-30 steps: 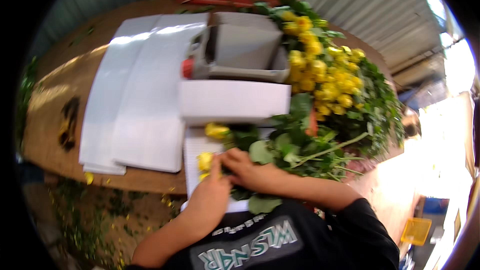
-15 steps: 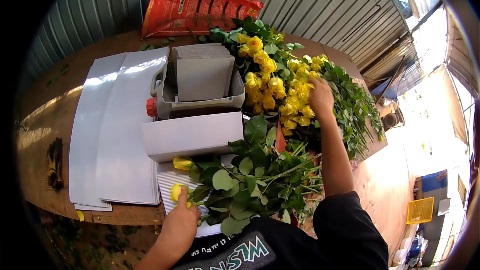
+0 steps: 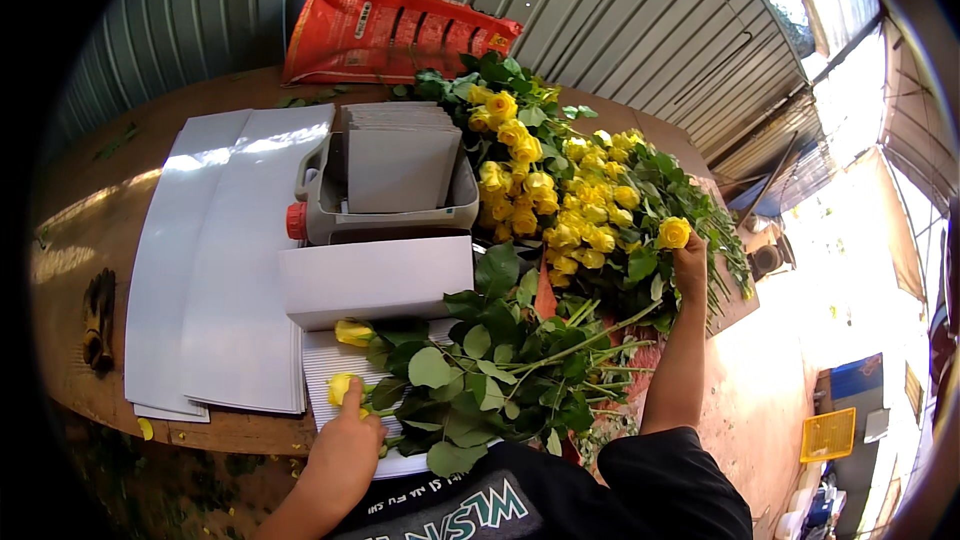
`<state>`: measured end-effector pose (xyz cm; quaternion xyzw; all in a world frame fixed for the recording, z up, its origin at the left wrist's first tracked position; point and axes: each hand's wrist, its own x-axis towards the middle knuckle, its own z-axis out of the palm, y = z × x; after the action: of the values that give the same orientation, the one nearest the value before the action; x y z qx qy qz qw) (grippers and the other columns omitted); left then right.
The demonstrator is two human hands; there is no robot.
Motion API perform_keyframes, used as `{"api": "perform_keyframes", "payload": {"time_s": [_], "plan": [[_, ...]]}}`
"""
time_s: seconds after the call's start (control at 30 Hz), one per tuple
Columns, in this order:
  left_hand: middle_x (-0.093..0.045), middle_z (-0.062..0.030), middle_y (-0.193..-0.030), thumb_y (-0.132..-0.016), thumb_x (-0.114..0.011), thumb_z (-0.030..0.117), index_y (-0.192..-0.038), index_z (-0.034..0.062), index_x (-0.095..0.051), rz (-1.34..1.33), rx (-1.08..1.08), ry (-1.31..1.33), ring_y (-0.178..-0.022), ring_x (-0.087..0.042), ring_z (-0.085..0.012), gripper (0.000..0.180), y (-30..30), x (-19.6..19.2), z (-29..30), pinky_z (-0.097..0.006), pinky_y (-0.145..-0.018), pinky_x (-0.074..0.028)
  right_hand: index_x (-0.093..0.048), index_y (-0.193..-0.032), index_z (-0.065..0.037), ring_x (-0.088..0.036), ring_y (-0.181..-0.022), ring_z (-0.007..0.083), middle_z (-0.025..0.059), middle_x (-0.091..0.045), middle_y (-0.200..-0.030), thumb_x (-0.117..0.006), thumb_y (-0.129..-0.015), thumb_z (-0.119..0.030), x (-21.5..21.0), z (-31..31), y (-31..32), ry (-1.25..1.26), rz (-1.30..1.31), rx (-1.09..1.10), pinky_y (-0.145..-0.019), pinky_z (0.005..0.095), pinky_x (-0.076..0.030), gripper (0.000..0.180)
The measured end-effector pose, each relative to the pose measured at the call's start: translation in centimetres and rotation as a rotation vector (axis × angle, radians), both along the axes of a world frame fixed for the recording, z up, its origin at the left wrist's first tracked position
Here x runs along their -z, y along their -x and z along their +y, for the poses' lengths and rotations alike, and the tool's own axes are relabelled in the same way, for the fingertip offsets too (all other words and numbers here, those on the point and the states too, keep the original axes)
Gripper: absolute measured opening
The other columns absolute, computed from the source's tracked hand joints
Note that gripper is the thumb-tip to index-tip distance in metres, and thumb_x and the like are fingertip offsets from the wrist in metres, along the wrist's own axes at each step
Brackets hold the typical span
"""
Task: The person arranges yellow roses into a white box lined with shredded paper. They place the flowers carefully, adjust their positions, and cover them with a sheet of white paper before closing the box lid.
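Yellow rosebud pinned under left hand, fingers flat on it against ribbed white card at near edge of wooden surface. Leafy stems fanned alongside. Farther right, right hand closed around single yellow rose, lifted just above heaped rose pile. Light, soft-petalled, easily bruised, probably thorny; best gripped on stiff stem below bloom. Beyond, smooth white sheets, grey tub, red sack.

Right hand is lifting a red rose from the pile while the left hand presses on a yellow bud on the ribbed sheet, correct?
Not quite: the head view shows the right hand holding a yellow rose, not a red one. The left hand does press a yellow bud on the ribbed sheet.
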<state>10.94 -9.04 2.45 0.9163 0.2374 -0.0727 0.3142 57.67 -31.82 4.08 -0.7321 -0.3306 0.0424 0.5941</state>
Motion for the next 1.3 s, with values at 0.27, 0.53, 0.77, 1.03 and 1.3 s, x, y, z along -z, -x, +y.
{"api": "perform_keyframes", "payload": {"time_s": [0.27, 0.53, 0.77, 1.03, 1.3], "plan": [[-0.037, -0.0298, -0.121, -0.079, -0.054, 0.013, -0.078, -0.0019, -0.058, -0.008, 0.024, -0.036, -0.074, -0.058, -0.0381, 0.015, -0.2, 0.0, -0.1, -0.040, -0.071, -0.048, -0.061, -0.089, 0.000, -0.054, -0.072, 0.0048, -0.0005, -0.062, -0.081, -0.054, -0.082, -0.006, -2.4, -0.7, 0.8, 0.073, -0.117, 0.053, -0.066, 0.0203, -0.041, 0.012], [-0.039, -0.0306, -0.119, -0.078, -0.055, 0.011, -0.077, -0.0023, -0.058, -0.035, 0.007, -0.037, -0.075, -0.058, -0.0384, 0.014, 0.0, -0.1, -0.2, -0.041, -0.071, -0.048, -0.061, -0.095, -0.001, -0.050, -0.055, 0.0096, 0.0022, -0.056, -0.069, -0.046, -0.088, -0.021, -9.8, -3.5, -0.2, -0.384, -0.516, 0.896, -0.049, 0.0252, -0.042, 0.026], [-0.040, -0.0299, -0.119, -0.078, -0.056, 0.012, -0.076, -0.0020, -0.057, -0.045, -0.006, -0.042, -0.075, -0.057, -0.0384, 0.015, 0.0, 0.2, -0.3, -0.041, -0.071, -0.047, -0.063, -0.087, -0.002, -0.054, -0.065, 0.0118, 0.0069, -0.062, -0.083, -0.047, -0.086, -0.016, -20.0, 1.3, 5.8, -0.196, -0.922, 0.826, -0.061, 0.0257, -0.044, 0.021], [-0.040, -0.0281, -0.120, -0.077, -0.055, 0.014, -0.078, 0.0006, -0.059, 0.008, -0.002, -0.075, -0.073, -0.058, -0.0369, 0.013, -0.4, -0.2, -0.3, -0.040, -0.070, -0.047, -0.053, -0.114, -0.011, -0.055, -0.099, 0.0189, 0.0040, -0.058, -0.110, -0.052, -0.082, -0.005, -13.0, 16.6, 2.3, -0.020, -0.793, -0.036, -0.082, 0.0324, -0.045, 0.033], [-0.040, -0.0273, -0.121, -0.077, -0.057, 0.013, -0.078, -0.0003, -0.058, 0.000, -0.034, -0.054, -0.073, -0.058, -0.0366, 0.013, -0.4, -0.7, -0.5, -0.040, -0.069, -0.048, -0.061, -0.085, -0.001, -0.058, -0.085, 0.0333, 0.0208, -0.060, -0.093, -0.046, -0.079, -0.015, -0.8, 11.6, -11.6, 1.097, -0.503, 0.456, -0.071, 0.0425, -0.046, 0.022]]}}
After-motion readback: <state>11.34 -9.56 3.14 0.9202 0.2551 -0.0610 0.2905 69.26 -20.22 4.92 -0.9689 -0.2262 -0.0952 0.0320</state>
